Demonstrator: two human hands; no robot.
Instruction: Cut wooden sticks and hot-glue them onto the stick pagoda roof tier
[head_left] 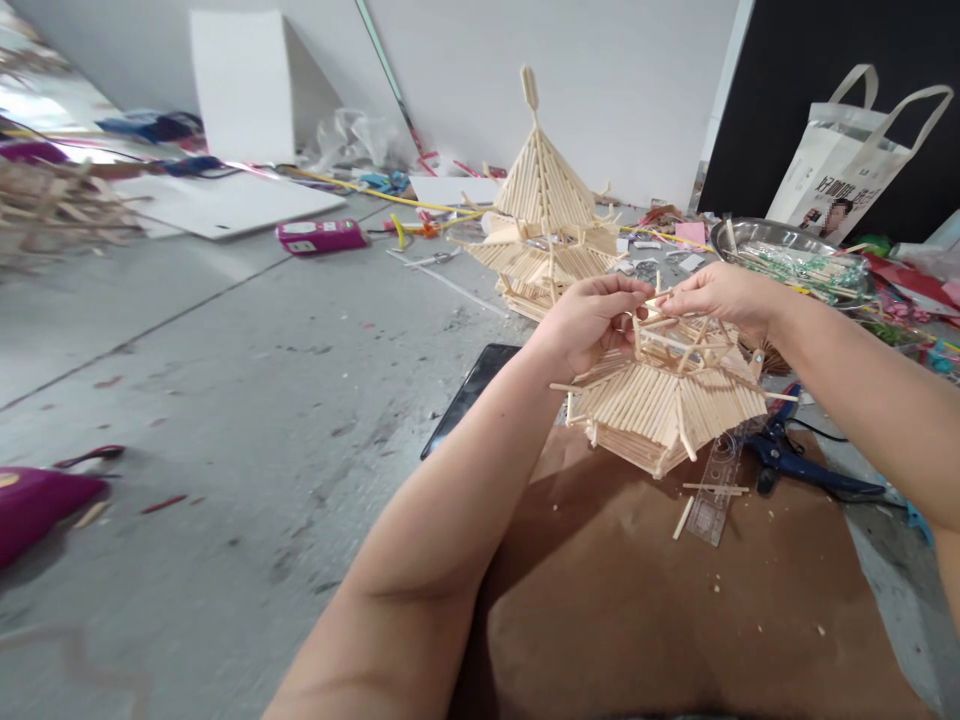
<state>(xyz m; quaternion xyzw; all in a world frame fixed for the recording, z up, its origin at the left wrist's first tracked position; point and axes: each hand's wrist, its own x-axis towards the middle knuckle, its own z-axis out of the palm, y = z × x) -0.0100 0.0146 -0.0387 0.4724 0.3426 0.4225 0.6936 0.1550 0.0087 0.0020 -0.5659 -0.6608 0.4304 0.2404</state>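
Bag writing: the white carrier bag (840, 170) at upper right bears dark Chinese characters and a printed figure, partly blocked out by a mosaic; the lettering leans and is small, so I cannot read it surely
Purple device: a pale label shows on the purple device (321, 237) on the floor (247, 400); its print is too small for me to read
Ruler: the clear ruler (716, 500) lies on the brown sheet (675, 620); its upper end runs under the stick model, and its markings are illegible to me
Stick model: the stick model (660, 415), a tiered roof of pale sticks, is in front of me, above the brown sheet; my hands cover part of its top
My right hand: my right hand (724, 295) pinches a small stick (660, 295) over the model's top
My left hand: my left hand (592, 315) has its fingertips drawn together at that stick's other end; I cannot tell whether they grip it
Pointed tower: the taller pointed tower (544, 190) stands behind; its lower right is hidden by my hands and the model
Black slab: my left forearm hides part of the flat black slab (469, 395)
Left edge: a purple tool (45, 505) is cut off; the stick pile (60, 215) is blurred
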